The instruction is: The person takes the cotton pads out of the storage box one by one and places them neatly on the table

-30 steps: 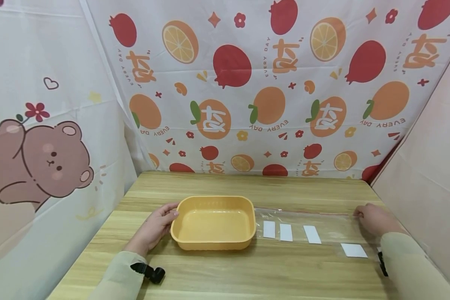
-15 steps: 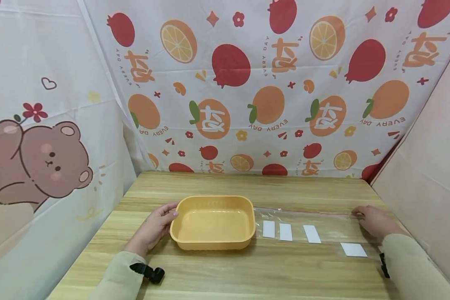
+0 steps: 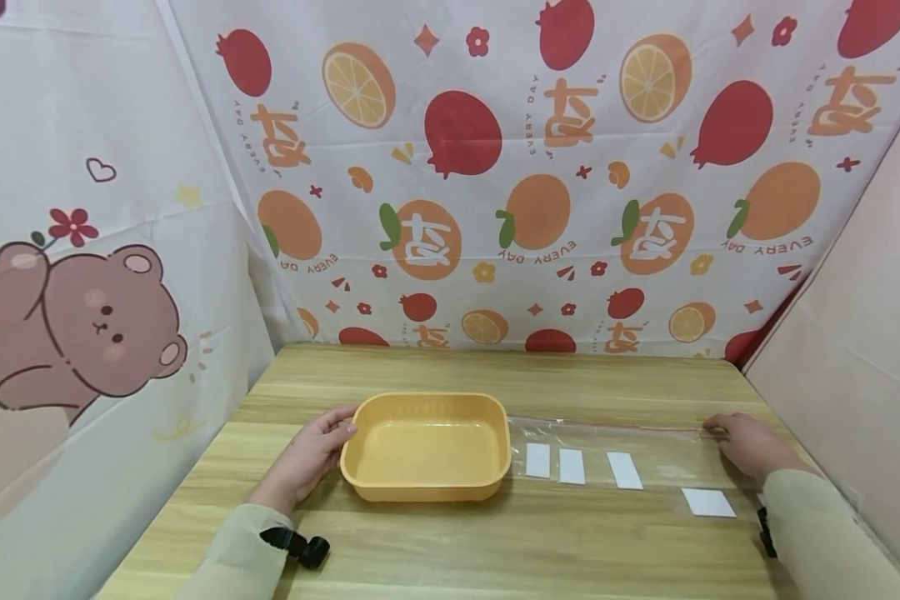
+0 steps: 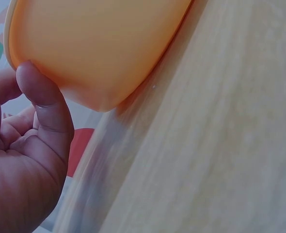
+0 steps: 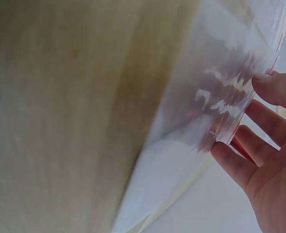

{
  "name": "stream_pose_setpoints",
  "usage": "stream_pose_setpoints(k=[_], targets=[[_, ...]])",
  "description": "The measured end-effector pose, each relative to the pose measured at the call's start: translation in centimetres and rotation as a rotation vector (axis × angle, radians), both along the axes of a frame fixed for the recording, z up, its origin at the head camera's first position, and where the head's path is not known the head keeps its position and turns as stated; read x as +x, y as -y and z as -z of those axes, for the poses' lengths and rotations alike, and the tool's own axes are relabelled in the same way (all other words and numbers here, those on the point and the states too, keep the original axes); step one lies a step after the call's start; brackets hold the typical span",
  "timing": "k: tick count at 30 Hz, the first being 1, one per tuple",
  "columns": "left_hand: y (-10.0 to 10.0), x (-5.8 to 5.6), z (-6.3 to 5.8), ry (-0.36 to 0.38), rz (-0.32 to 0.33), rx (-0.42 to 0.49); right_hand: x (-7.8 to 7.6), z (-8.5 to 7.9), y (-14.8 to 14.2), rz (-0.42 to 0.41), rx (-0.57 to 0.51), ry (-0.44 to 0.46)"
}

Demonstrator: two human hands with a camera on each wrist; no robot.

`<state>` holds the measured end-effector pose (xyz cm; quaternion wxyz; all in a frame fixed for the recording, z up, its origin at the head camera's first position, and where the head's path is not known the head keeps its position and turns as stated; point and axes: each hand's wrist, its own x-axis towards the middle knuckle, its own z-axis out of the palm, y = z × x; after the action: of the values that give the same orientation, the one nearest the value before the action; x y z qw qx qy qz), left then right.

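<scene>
A yellow plastic basin sits on the table left of centre. My left hand grips its left end; in the left wrist view the thumb presses the outer wall. To the right of the basin, clear zip bags with red-lined tops lie in a row and look overlapped. White labels show on them. At the row's right end my right hand pinches the top edge of a zip bag, thumb on one face and fingers at the other, as the right wrist view shows.
The wood-grain table ends at a fruit-print curtain behind. A bear-print curtain hangs at the left, a pale one at the right. Black straps circle both wrists.
My right hand has shifted slightly down, and its fingers reach a little further left along the bag's edge. The left hand, basin and bags stay in place.
</scene>
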<state>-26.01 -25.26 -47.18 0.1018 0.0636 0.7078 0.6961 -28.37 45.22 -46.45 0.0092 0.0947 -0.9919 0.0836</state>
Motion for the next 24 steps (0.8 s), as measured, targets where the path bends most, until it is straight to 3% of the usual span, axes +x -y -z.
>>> stream_pose_setpoints(k=[16, 24], targets=[[0.1, -0.1, 0.0, 0.005, -0.009, -0.019, 0.2, -0.6, 0.3, 0.013, -0.013, -0.002], [0.8, -0.5, -0.4, 0.005, -0.059, -0.064, 0.1, -2.1, 1.7, 0.041, -0.082, -0.051]])
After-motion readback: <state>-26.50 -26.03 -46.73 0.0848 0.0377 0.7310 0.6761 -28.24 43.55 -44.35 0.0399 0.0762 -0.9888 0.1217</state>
